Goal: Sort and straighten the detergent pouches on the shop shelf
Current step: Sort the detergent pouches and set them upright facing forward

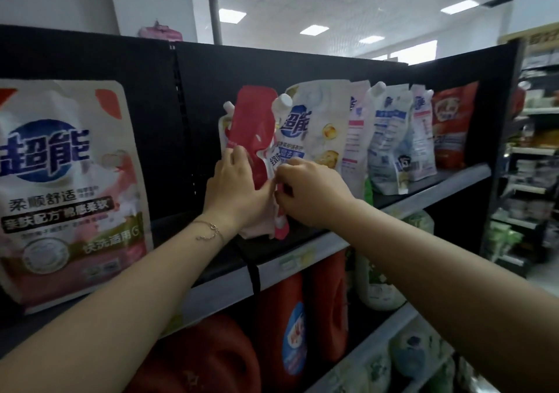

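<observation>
black shop shelf (429, 190) runs left-near to right-far, w/ a dark back panel behind. big white/pink pouch (66, 187) stands upright at far left, close to cam, facing front, well apart from the rest. on the lower tier, red jugs (290, 329) and pale bottles, not part of this job.

mid shelf: a row of pouches. from the hands going right: white pouch w/ blue logo (314, 132), leaning a bit left w/ its cap at top left; then pink-striped and blue-print pouches (390, 147) standing roughly upright but packed unevenly; a red/orange pouch (450, 126) at the far end.

red pouch (257, 132) is the one being worked. long axis near vertical, tilted slightly, top leaning toward the back panel, base at the shelf's front lip. a white-spouted pouch sits just behind it on the left, mostly hidden.

left hand (239, 187) is pressed flat on the red pouch's lower left, fingers (236, 157) spread over its edge, wrapping it. right hand (305, 190) is pinched narrow on the lower right edge, where red pouch meets the white one; fingertips curled in, so can't tell exactly which film they hold.

both hands sit low on the pouch, pouch rises straight above them. left is nearer its body, right nearer the neighbour. judging from this, next is prob squaring the red pouch upright vs. the white one; floppy film may slump once let go.
</observation>
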A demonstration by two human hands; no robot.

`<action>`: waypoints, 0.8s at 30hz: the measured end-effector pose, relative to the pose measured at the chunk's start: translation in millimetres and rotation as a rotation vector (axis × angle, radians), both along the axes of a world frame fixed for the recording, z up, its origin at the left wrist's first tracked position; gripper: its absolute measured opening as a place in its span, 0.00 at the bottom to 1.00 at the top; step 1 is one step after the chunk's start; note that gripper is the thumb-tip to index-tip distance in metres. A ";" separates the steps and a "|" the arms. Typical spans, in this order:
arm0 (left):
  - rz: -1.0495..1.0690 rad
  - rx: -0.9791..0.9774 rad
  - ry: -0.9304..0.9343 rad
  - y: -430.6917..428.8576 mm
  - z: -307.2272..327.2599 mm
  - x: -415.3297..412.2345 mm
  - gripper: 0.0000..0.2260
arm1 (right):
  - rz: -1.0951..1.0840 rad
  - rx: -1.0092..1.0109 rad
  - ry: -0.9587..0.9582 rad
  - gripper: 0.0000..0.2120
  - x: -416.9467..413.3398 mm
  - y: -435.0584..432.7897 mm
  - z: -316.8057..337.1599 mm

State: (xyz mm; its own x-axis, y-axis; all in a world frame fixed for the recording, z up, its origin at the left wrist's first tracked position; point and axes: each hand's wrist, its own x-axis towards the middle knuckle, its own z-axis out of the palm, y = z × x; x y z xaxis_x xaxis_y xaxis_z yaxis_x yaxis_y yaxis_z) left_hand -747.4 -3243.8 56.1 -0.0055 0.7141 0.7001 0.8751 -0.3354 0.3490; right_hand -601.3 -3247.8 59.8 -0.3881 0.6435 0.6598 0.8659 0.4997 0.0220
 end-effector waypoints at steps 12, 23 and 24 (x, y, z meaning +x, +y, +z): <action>0.083 0.161 0.037 23.1 0.3 10.1 0.12 | 0.069 -0.060 0.060 0.09 4.1 32.5 -11.9; 0.346 0.274 -0.027 32.9 5.4 31.0 0.18 | 0.341 -0.043 0.058 0.10 30.4 73.1 -6.6; 0.373 0.275 -0.027 32.1 3.5 33.8 0.17 | 0.370 -0.044 0.061 0.10 32.1 74.6 -7.1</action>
State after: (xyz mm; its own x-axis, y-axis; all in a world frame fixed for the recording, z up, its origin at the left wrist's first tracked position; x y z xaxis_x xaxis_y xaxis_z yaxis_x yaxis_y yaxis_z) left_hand -713.7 -3211.7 59.6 -0.2479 0.4478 0.8591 0.9453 -0.0824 0.3158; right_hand -569.2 -3173.2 52.8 -0.5606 0.4956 0.6634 0.6258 0.7782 -0.0526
